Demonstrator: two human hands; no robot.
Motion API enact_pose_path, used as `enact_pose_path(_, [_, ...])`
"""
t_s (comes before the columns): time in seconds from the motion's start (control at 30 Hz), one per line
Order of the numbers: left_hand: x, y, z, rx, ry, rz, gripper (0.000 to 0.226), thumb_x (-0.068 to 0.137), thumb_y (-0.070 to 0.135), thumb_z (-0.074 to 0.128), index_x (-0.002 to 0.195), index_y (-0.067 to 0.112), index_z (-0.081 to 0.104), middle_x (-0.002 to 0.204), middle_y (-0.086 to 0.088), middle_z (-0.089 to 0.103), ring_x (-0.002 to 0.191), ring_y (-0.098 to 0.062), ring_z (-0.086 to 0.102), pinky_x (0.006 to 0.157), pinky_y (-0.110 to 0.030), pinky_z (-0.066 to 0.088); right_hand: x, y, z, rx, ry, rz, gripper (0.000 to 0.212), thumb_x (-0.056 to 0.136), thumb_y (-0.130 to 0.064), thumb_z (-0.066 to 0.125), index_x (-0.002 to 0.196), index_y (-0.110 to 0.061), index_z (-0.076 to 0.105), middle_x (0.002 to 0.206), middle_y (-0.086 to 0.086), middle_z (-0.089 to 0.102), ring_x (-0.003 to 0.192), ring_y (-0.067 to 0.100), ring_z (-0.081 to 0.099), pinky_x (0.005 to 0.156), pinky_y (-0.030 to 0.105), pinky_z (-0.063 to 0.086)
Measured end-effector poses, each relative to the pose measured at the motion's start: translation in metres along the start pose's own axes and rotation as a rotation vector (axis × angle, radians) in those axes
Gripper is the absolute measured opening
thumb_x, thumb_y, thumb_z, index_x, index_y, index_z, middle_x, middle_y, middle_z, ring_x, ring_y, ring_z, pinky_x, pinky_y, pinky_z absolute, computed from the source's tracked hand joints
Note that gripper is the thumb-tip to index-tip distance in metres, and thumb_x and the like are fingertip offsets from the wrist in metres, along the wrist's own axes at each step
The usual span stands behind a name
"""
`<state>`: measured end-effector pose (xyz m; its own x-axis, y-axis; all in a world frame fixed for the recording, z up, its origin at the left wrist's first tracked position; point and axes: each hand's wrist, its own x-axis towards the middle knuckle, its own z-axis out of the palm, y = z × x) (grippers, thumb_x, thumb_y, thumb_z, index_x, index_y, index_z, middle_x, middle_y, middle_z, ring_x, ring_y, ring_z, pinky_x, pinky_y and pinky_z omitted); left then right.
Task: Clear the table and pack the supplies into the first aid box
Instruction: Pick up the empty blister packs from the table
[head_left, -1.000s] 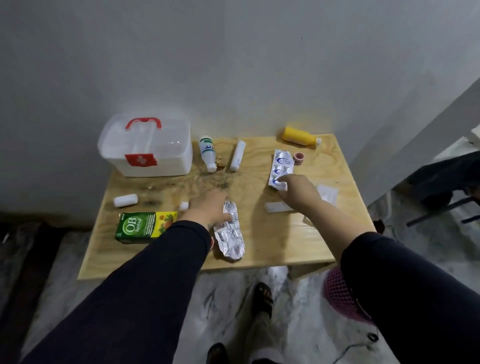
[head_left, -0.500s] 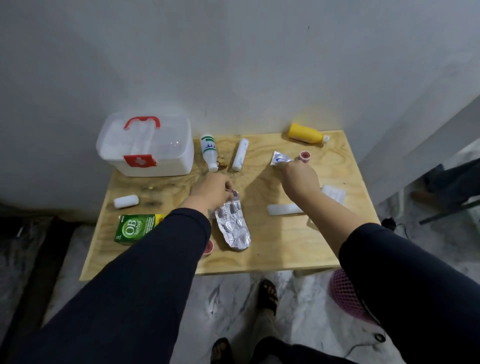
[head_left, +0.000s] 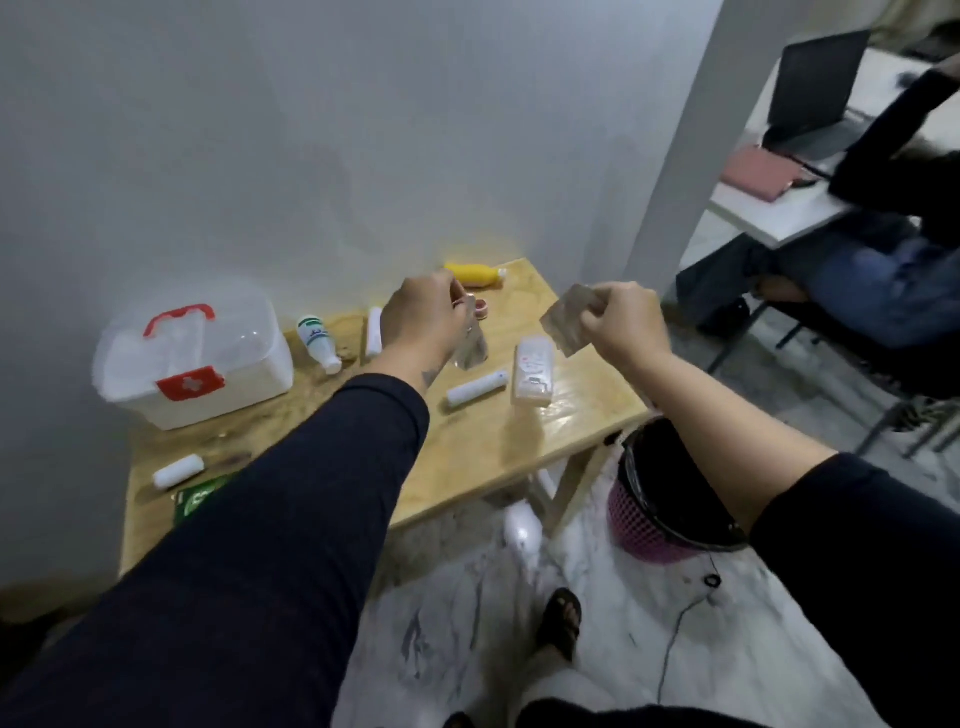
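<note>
Both hands are raised above the tabletop (head_left: 498, 447), a pale plywood panel with visible grain. The left hand (head_left: 421, 322) has its grip closed in a pinch on a crinkled silver foil blister strip (head_left: 470, 348), which hangs downward. The right hand (head_left: 626, 325) has its grip closed on a second foil strip (head_left: 566, 325), flat and rectangular.

The first aid box (head_left: 197, 364), translucent white plastic with a red handle and a red latch bearing a white cross, stands shut at the tabletop's left rear. A white bottle (head_left: 318, 343) with a green band lies beside it; its printing is illegible. A yellow bottle (head_left: 472, 274) lies at the rear edge. White cylindrical rolls (head_left: 477, 388) lie on the wood.
</note>
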<state>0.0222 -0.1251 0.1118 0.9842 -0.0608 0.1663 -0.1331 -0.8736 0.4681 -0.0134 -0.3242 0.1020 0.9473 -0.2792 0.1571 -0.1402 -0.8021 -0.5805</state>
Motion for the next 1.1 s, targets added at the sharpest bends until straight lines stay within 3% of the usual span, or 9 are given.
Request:
enact_pose_path(0.13, [-0.007, 0.067, 0.034, -0.072, -0.075, 0.081, 0.015, 0.09, 0.024, 0.058, 0.098, 0.017, 0.068, 0.101, -0.008, 0.071, 0.096, -0.031, 0.065, 0.072, -0.033, 0.048, -0.016, 0.049, -0.041, -0.016, 0.061, 0.104, 0.027, 0.08, -0.005, 0.051, 0.095, -0.005, 0.074, 0.102, 0.02, 0.073, 0.096, 0.036, 0.065, 0.075, 0.037, 0.052])
enact_pose_path(0.37, [-0.024, 0.169, 0.138, -0.182, -0.282, 0.167, 0.016, 0.092, 0.026, 0.057, 0.091, 0.013, 0.067, 0.099, -0.008, 0.07, 0.093, -0.03, 0.063, 0.069, -0.03, 0.046, -0.019, 0.163, -0.082, -0.086, 0.019, 0.412, 0.033, 0.085, -0.011, 0.051, 0.052, -0.01, 0.046, 0.07, 0.02, 0.053, 0.078, 0.035, 0.057, 0.063, 0.029, 0.034])
enact_pose_path(0.5, [-0.024, 0.221, 0.201, -0.198, -0.398, 0.169, 0.013, 0.093, 0.025, 0.056, 0.081, 0.018, 0.058, 0.098, -0.009, 0.069, 0.092, -0.03, 0.063, 0.068, -0.029, 0.039, -0.01, 0.234, -0.084, -0.074, -0.033, 0.581, 0.027, 0.09, -0.012, 0.051, 0.064, -0.01, 0.06, 0.067, 0.015, 0.052, 0.07, 0.031, 0.052, 0.06, 0.027, 0.035])
enact_pose_path(0.6, [-0.022, 0.251, 0.246, -0.188, -0.474, 0.14, 0.015, 0.094, 0.026, 0.055, 0.085, 0.015, 0.06, 0.099, -0.008, 0.068, 0.09, -0.028, 0.063, 0.07, -0.03, 0.043, 0.002, 0.288, -0.076, -0.062, -0.061, 0.663, 0.043, 0.09, -0.01, 0.052, 0.049, -0.015, 0.041, 0.058, 0.013, 0.046, 0.067, 0.031, 0.049, 0.048, 0.029, 0.031])
enact_pose_path(0.7, [-0.015, 0.271, 0.289, -0.182, -0.525, 0.099, 0.015, 0.094, 0.026, 0.056, 0.088, 0.014, 0.063, 0.1, -0.009, 0.069, 0.093, -0.029, 0.064, 0.074, -0.032, 0.048, 0.014, 0.329, -0.07, -0.046, -0.11, 0.715, 0.032, 0.088, -0.006, 0.05, 0.057, -0.009, 0.05, 0.07, 0.015, 0.051, 0.066, 0.028, 0.047, 0.041, 0.024, 0.026])
enact_pose_path(0.8, [-0.006, 0.284, 0.331, -0.164, -0.6, 0.067, 0.013, 0.093, 0.025, 0.057, 0.091, 0.014, 0.062, 0.101, -0.01, 0.069, 0.094, -0.029, 0.065, 0.078, -0.034, 0.05, 0.027, 0.363, -0.061, -0.033, -0.18, 0.736, 0.032, 0.085, -0.002, 0.05, 0.054, -0.007, 0.048, 0.062, 0.014, 0.049, 0.069, 0.03, 0.049, 0.041, 0.027, 0.024])
enact_pose_path(0.87, [-0.003, 0.283, 0.345, -0.139, -0.648, 0.062, 0.019, 0.091, 0.026, 0.06, 0.102, 0.011, 0.063, 0.106, -0.009, 0.069, 0.098, -0.028, 0.065, 0.083, -0.036, 0.053, 0.033, 0.376, -0.056, 0.002, -0.231, 0.725, 0.015, 0.087, -0.009, 0.055, 0.083, -0.004, 0.069, 0.081, 0.017, 0.066, 0.084, 0.035, 0.061, 0.056, 0.028, 0.043])
enact_pose_path(0.93, [-0.001, 0.279, 0.363, -0.06, -0.711, 0.059, 0.027, 0.09, 0.025, 0.062, 0.113, 0.01, 0.062, 0.113, -0.009, 0.067, 0.105, -0.028, 0.063, 0.088, -0.038, 0.053, 0.035, 0.397, -0.047, 0.038, -0.322, 0.748, 0.038, 0.088, -0.015, 0.06, 0.125, -0.008, 0.06, 0.108, 0.016, 0.069, 0.102, 0.03, 0.064, 0.078, 0.029, 0.049])
enact_pose_path(1.1, [0.006, 0.267, 0.365, 0.139, -0.771, 0.137, 0.033, 0.09, 0.022, 0.059, 0.123, 0.016, 0.059, 0.12, -0.007, 0.064, 0.109, -0.028, 0.062, 0.083, -0.035, 0.051, 0.037, 0.402, -0.048, -0.07, -0.47, 0.674, 0.04, 0.087, -0.015, 0.06, 0.127, -0.01, 0.057, 0.126, 0.012, 0.063, 0.114, 0.028, 0.059, 0.094, 0.032, 0.048])
